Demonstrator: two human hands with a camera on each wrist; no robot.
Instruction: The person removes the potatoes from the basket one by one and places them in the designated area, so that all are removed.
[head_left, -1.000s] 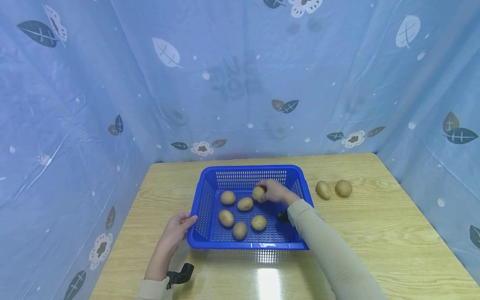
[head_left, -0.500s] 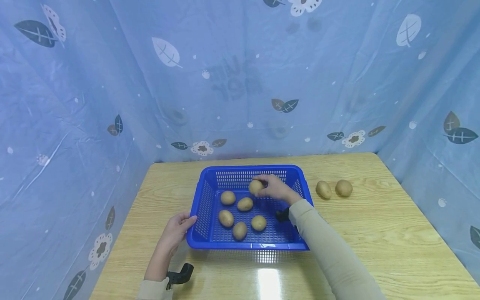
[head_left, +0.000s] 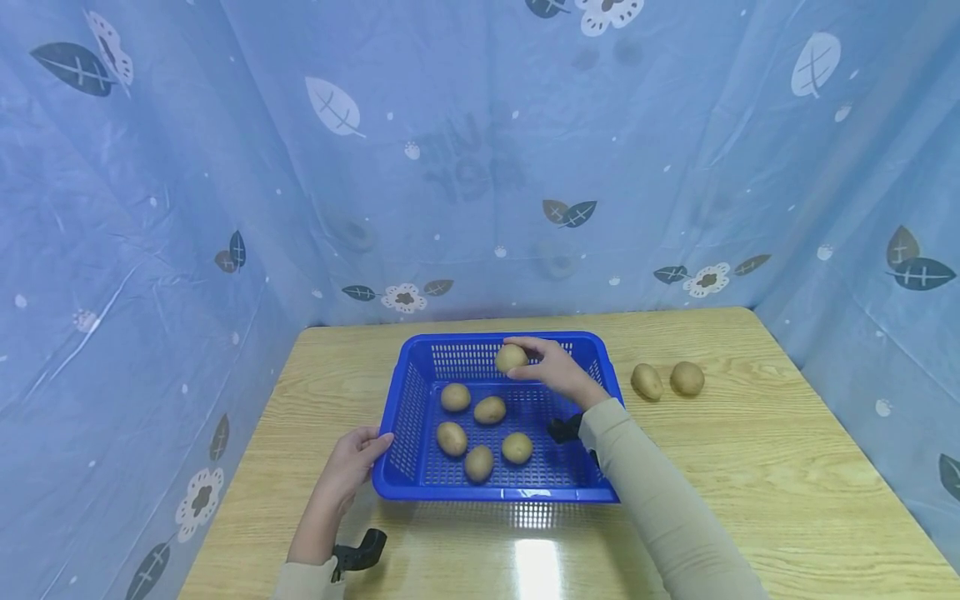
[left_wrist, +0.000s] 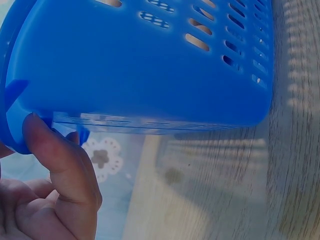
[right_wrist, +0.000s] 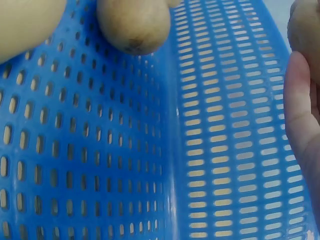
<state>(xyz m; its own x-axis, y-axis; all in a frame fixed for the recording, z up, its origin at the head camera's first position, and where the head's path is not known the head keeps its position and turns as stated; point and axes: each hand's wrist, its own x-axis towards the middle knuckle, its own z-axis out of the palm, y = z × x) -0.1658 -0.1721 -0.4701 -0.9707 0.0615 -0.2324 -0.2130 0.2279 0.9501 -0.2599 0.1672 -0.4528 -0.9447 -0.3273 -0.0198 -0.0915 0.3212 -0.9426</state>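
The fingers and thumb of the right hand (head_left: 553, 367) curl round one potato (head_left: 511, 359), thumb on the near side and fingers on the far side, opened only as wide as the potato. It sits at the centre of the head view, against the basket's far wall, and looks raised off the floor; at the upper right of the right wrist view the thumb presses its skin.

The left hand (head_left: 352, 458), lower left of centre, pinches the left rim of the blue basket (head_left: 465, 492), thumb on top; at the lower left of its wrist view the fingers bend in at the rim.

Further out, five potatoes (head_left: 490, 410) lie apart on the basket floor, left and lower centre. Right of the basket, an oval potato (head_left: 647, 382) and a rounder potato (head_left: 687, 378) rest side by side on the wooden table (head_left: 765, 475).

The handling seems partway through: five potatoes are inside, two are outside, and the gripped one is not yet released. Behind hangs a blue patterned curtain (head_left: 465, 250).
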